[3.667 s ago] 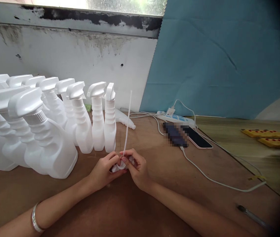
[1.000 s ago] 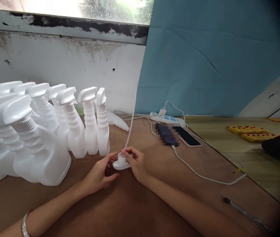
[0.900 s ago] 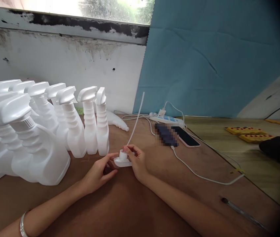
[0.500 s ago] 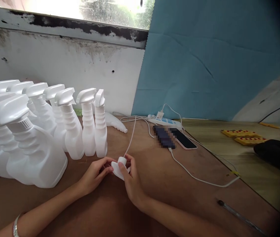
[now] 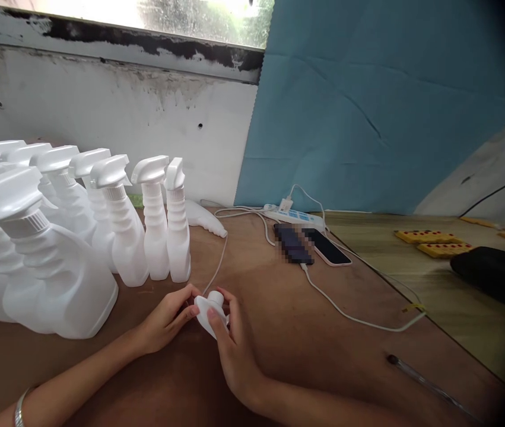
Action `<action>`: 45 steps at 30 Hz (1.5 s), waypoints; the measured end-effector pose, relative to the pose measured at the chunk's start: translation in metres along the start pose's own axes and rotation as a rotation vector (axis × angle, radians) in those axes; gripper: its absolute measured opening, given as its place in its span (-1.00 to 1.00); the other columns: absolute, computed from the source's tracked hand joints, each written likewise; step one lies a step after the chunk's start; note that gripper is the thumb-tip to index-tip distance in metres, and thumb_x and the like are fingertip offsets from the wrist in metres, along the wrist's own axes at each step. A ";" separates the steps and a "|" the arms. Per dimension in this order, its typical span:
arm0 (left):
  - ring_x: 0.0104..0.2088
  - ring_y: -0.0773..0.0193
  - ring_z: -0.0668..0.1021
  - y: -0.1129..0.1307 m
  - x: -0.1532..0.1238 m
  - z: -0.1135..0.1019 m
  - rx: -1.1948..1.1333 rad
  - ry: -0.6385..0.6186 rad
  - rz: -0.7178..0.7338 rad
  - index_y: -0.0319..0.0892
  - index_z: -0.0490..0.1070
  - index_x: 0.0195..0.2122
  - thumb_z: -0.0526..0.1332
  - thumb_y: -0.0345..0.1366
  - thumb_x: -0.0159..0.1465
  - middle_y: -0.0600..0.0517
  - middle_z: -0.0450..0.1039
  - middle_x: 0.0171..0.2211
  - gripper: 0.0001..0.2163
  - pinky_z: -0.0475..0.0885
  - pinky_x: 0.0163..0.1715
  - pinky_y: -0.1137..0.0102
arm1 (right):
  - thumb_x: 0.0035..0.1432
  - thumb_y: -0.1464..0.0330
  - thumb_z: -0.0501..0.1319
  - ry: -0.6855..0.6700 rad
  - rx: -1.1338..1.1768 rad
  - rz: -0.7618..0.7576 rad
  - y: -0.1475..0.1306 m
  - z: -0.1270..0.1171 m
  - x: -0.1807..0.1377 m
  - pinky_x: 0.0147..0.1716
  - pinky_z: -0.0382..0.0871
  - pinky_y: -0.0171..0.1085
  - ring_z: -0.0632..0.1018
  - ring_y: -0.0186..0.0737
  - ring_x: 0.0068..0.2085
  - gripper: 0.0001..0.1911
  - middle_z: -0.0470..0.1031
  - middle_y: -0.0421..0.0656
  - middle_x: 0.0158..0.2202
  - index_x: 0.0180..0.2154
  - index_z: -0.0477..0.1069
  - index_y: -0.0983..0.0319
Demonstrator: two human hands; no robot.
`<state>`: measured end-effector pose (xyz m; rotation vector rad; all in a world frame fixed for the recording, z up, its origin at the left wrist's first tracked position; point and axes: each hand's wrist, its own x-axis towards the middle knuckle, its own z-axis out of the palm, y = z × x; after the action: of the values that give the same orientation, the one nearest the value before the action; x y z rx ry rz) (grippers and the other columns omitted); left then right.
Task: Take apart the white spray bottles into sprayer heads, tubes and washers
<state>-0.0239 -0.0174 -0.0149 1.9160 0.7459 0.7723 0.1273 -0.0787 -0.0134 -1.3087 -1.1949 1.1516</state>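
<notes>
A white trigger spray head (image 5: 206, 314) is held low over the brown table between both my hands. My left hand (image 5: 165, 323) pinches its left end with fingers and thumb closed. My right hand (image 5: 240, 353) wraps its right side, the thumb pressed on the body below the round collar (image 5: 215, 298). From behind the head, a thin white dip tube (image 5: 219, 267) slants up and away toward a white bottle (image 5: 205, 218) lying on its side. Left of my hands stand several white spray bottles (image 5: 69, 279) with spray heads fitted, closely grouped.
Two phones (image 5: 329, 247) lie at the back right beside a power strip (image 5: 297, 217). A white charging cable (image 5: 359, 325) loops across the table's right side. Nearer me is a clear pen (image 5: 425, 382). Yellow pieces (image 5: 434, 242) and a black object (image 5: 496, 276) sit beyond the right edge.
The spray head has turned in my hands and shifted slightly left and down. Its dip tube has swung left, and its collar points less toward me. The view has shifted a little.
</notes>
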 end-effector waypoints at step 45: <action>-0.14 0.25 0.39 -0.002 -0.001 0.005 0.394 0.134 0.135 -0.13 0.23 -0.27 0.10 -0.46 0.17 -0.04 0.28 -0.07 -0.86 0.35 -0.25 0.41 | 0.01 0.43 0.18 -0.094 -1.252 -0.206 -0.022 -0.080 0.108 -0.33 0.21 -0.20 0.46 -0.02 -0.27 -0.80 0.45 -0.02 -0.44 -0.60 0.25 0.21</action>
<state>-0.0209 -0.0197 -0.0193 2.3036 0.9103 0.8937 0.2127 0.0246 0.0104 -1.9260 -2.2018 0.2074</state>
